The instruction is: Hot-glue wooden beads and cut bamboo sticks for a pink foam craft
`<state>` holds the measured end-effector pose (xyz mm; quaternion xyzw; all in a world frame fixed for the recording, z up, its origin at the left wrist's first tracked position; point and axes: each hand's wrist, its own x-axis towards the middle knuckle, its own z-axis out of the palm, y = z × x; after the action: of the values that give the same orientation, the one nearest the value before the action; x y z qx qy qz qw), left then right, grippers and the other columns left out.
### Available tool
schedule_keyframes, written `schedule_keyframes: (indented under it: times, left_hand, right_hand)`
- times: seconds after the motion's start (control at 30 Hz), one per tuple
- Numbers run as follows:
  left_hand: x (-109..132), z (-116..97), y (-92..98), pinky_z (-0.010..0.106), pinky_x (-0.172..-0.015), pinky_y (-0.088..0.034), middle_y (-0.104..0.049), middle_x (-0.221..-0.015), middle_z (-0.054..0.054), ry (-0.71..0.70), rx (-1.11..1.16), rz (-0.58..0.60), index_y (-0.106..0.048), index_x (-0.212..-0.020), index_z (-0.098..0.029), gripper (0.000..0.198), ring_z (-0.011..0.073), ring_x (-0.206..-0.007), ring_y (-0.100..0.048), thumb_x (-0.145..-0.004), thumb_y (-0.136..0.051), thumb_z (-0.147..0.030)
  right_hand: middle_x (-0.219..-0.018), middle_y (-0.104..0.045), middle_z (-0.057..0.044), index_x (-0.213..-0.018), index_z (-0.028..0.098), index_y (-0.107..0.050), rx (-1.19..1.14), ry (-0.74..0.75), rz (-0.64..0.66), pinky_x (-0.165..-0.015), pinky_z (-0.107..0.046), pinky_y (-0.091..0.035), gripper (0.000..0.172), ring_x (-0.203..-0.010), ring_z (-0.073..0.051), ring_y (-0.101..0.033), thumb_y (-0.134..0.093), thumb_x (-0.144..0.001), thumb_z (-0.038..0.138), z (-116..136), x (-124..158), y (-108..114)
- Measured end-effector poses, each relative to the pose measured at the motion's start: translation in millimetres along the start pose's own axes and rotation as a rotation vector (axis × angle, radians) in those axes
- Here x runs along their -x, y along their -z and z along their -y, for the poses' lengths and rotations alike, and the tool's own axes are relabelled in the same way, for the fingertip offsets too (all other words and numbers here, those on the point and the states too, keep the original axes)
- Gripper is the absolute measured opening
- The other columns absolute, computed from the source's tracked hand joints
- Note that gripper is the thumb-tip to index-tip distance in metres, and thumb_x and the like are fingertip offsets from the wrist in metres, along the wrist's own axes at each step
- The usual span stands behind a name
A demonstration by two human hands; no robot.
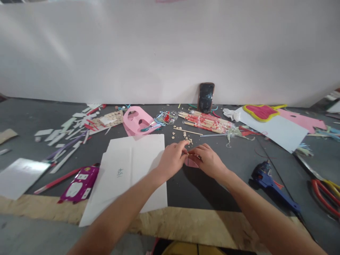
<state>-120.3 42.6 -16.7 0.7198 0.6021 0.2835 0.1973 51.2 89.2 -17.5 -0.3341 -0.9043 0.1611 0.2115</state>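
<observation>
My left hand (174, 157) and my right hand (210, 160) meet at the fingertips over the dark table. Both are closed in a pinch around something tiny and pale between them, too small to name. Just under the fingers shows a small pink piece (191, 163), partly hidden by my right hand. Small beige bits (186, 136) lie scattered just beyond my fingertips. A thin wooden stick (187, 131) rests behind them. To the left of my left hand is a large white sheet (143, 156) marked 154.
A pink mask-like cutout (140, 118), bundled sticks in plastic (207, 122) and an upright phone (205, 97) are at the back. A blue glue gun (275, 187) and red-handled scissors (322, 194) lie right. White strips (63, 136) and a purple packet (81, 184) lie left.
</observation>
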Motion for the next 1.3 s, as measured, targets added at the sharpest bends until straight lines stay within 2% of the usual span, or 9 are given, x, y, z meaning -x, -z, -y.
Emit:
schedule_keyframes:
  times: [0.1, 0.2, 0.3, 0.47, 0.7, 0.83, 1.07, 1.2, 1.3]
  left_hand:
    - [-1.3, 1.5, 0.7, 0.039, -0.094, -0.042, -0.066, -0.109, 0.007, -0.035, -0.033, -0.023, -0.049, -0.124, -0.020, 0.046, 0.0242, -0.105, -0.056, -0.079, -0.055, -0.010]
    - [-5.1, 4.4, -0.4, 0.041, -0.099, -0.039, -0.058, -0.123, 0.009, -0.047, -0.112, 0.052, -0.052, -0.122, -0.021, 0.043, 0.0260, -0.116, -0.050, -0.080, -0.056, -0.015]
    - [-11.1, 5.7, -6.4, 0.043, -0.101, -0.037, -0.057, -0.123, 0.009, -0.065, -0.140, 0.163, -0.056, -0.118, -0.021, 0.037, 0.0269, -0.118, -0.047, -0.081, -0.057, -0.021]
    - [-24.6, 2.4, -23.8, 0.038, -0.102, -0.038, -0.054, -0.127, 0.009, -0.143, -0.122, 0.241, -0.059, -0.116, -0.022, 0.038, 0.0246, -0.121, -0.047, -0.078, -0.061, -0.021]
    - [-39.3, -1.1, -31.5, 0.039, -0.102, -0.036, -0.058, -0.120, 0.005, -0.210, -0.147, 0.295, -0.065, -0.106, -0.023, 0.028, 0.0237, -0.117, -0.048, -0.078, -0.062, -0.022]
    - [-40.9, -1.2, -31.7, 0.037, -0.102, -0.036, -0.059, -0.117, 0.005, -0.214, -0.171, 0.291, -0.068, -0.099, -0.022, 0.019, 0.0228, -0.116, -0.049, -0.081, -0.061, -0.025]
    - [-40.4, -3.7, -35.1, 0.037, -0.100, -0.037, -0.061, -0.116, 0.004, -0.197, -0.203, 0.247, -0.067, -0.097, -0.022, 0.017, 0.0218, -0.114, -0.050, -0.085, -0.057, -0.027]
    - [-32.2, -4.3, -24.4, 0.040, -0.099, -0.037, -0.058, -0.122, 0.007, -0.186, -0.221, 0.193, -0.062, -0.110, -0.021, 0.026, 0.0234, -0.117, -0.047, -0.086, -0.056, -0.028]
    - [-15.4, -4.0, -13.7, 0.043, -0.096, -0.037, -0.061, -0.113, 0.007, -0.189, -0.290, 0.147, -0.063, -0.105, -0.021, 0.021, 0.0253, -0.112, -0.047, -0.088, -0.051, -0.023]
  right_hand:
    - [-0.080, -0.068, -0.005, -0.083, 0.020, -0.067, -0.022, -0.043, -0.067, -0.076, -0.033, -0.045, 0.010, -0.081, -0.020, -0.058, -0.059, -0.086, 0.025, -3.1, -1.9, 8.7]
    - [-0.087, -0.068, -0.005, -0.087, 0.021, -0.066, -0.041, -0.120, -0.175, -0.081, -0.034, -0.044, 0.011, -0.089, -0.021, -0.058, -0.057, -0.086, 0.027, -6.3, -3.0, 22.2]
    - [-0.087, -0.068, -0.004, -0.090, 0.022, -0.065, -0.063, -0.184, -0.238, -0.079, -0.034, -0.045, 0.014, -0.090, -0.021, -0.059, -0.055, -0.087, 0.031, -8.2, -0.1, 33.4]
    - [-0.090, -0.068, -0.004, -0.092, 0.022, -0.065, -0.091, -0.265, -0.273, -0.075, -0.031, -0.046, 0.017, -0.086, -0.019, -0.060, -0.054, -0.088, 0.035, -7.6, 18.2, 36.3]
    - [-0.087, -0.067, -0.003, -0.091, 0.022, -0.065, -0.095, -0.323, -0.230, -0.071, -0.029, -0.048, 0.017, -0.080, -0.017, -0.062, -0.053, -0.089, 0.033, -9.6, 54.6, 23.1]
    - [-0.087, -0.067, -0.003, -0.091, 0.022, -0.064, -0.069, -0.315, -0.213, -0.074, -0.030, -0.048, 0.017, -0.084, -0.018, -0.062, -0.052, -0.090, 0.033, -11.8, 64.9, 17.3]
    - [-0.088, -0.068, -0.006, -0.090, 0.020, -0.066, 0.022, -0.228, -0.150, -0.080, -0.034, -0.047, 0.017, -0.085, -0.020, -0.059, -0.051, -0.089, 0.028, -11.8, 62.3, 7.2]
    - [-0.087, -0.067, -0.007, -0.089, 0.021, -0.067, 0.098, -0.216, -0.102, -0.078, -0.033, -0.047, 0.018, -0.083, -0.020, -0.059, -0.050, -0.090, 0.026, -12.6, 56.6, 5.8]
    - [-0.084, -0.067, -0.006, -0.086, 0.022, -0.068, 0.157, -0.216, -0.057, -0.078, -0.032, -0.046, 0.017, -0.081, -0.020, -0.059, -0.051, -0.089, 0.025, -13.5, 50.7, 5.0]
